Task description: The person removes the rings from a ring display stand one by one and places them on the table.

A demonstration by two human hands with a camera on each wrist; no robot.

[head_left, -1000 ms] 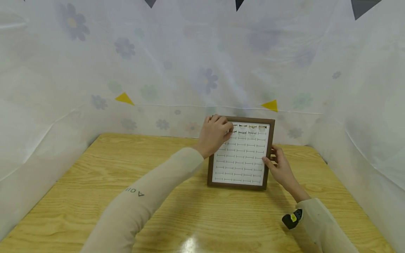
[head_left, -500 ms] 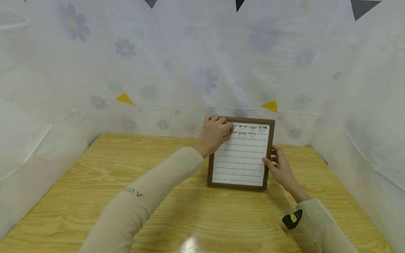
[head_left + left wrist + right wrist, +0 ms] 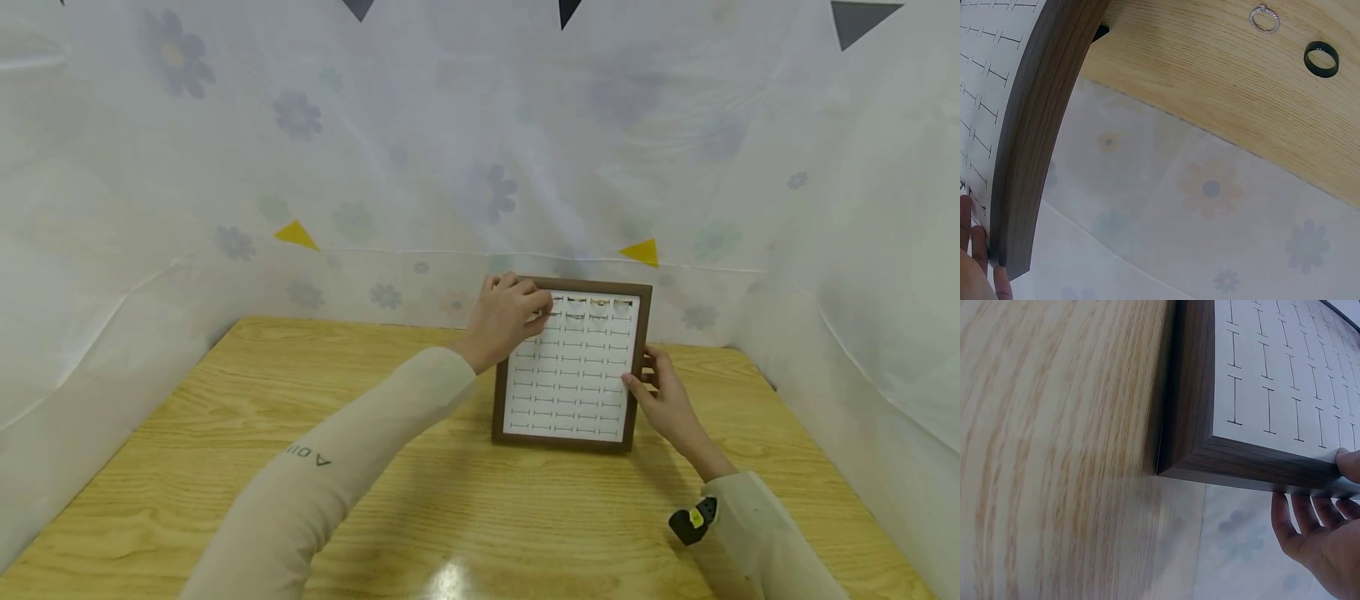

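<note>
A ring display tray with a brown wooden frame (image 3: 558, 440) and a white slotted insert (image 3: 573, 375) stands tilted at the back of the table. Several rings (image 3: 597, 303) sit in its top row. My left hand (image 3: 510, 321) is at the insert's upper left, fingers curled, apparently pinching a small ring against a slot in the second row. My right hand (image 3: 663, 400) grips the frame's right edge (image 3: 1241, 465), thumb (image 3: 1349, 464) on the front and fingers behind. The left wrist view shows the frame's side (image 3: 1041, 125) and my fingertips (image 3: 975, 262) beside it.
A silver ring (image 3: 1264, 17) and a black ring (image 3: 1321, 59) lie loose on the wooden table (image 3: 225, 417) behind the tray. White flowered sheets (image 3: 375, 167) close in the back and both sides. A black device (image 3: 692, 518) is strapped to my right wrist.
My left hand's fingertips have shifted slightly down and left on the insert's upper rows. The tray and my right hand have stayed put.
</note>
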